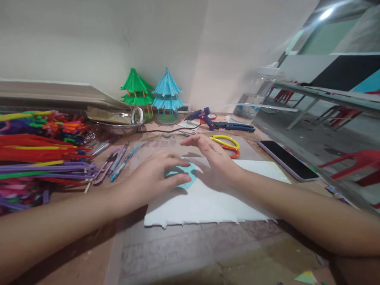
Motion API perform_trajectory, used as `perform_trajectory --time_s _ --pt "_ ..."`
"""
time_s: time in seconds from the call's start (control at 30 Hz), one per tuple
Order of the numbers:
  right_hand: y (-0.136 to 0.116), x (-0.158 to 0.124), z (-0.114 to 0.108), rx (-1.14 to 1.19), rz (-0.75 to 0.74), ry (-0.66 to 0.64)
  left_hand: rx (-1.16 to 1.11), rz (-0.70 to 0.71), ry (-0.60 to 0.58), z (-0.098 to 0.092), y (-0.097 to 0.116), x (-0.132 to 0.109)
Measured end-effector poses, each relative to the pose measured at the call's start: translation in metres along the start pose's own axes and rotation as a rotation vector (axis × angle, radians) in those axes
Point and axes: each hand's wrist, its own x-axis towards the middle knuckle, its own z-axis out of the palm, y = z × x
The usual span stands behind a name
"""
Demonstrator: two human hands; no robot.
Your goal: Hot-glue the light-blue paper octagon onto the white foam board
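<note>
A small light-blue flat piece with holes (192, 172) lies on a white sheet (225, 206) with a ragged front edge. My left hand (157, 174) is over the piece from the left, thumb and fingers apart; it covers part of it, and whether the fingertips press on it I cannot tell. Just to the right, my right hand (212, 152) hovers above the sheet's far edge with fingers stretched out and nothing in them. Scissors with yellow and orange handles (227, 141) lie behind my right hand, their blades mostly hidden.
Bundles of coloured pipe cleaners (38, 154) fill the left side, beside pens (123, 163) and pink snips (103, 168). At the back stand a green pavilion model (136, 93), a blue one (167, 97), a glue gun (204, 116) and pliers (234, 126). A phone (287, 158) lies right.
</note>
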Motion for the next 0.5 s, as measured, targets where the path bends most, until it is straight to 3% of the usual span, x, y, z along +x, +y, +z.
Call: perform_trajectory --time_s 0.13,0.27,0.4,0.5 --pt "-0.005 0.0 -0.001 -0.081 -0.065 -0.064 -0.24 -0.054 0.048 0.01 0.018 0.023" --pt "-0.006 -0.001 0.001 -0.113 -0.101 -0.099 -0.3 -0.1 0.098 0.013 0.025 0.029" --pt "-0.005 0.0 0.0 -0.096 -0.109 -0.086 -0.232 -0.093 0.129 0.0 0.018 0.022" --pt "-0.002 0.002 -0.003 -0.089 -0.098 -0.035 -0.171 -0.181 0.213 -0.014 0.011 0.011"
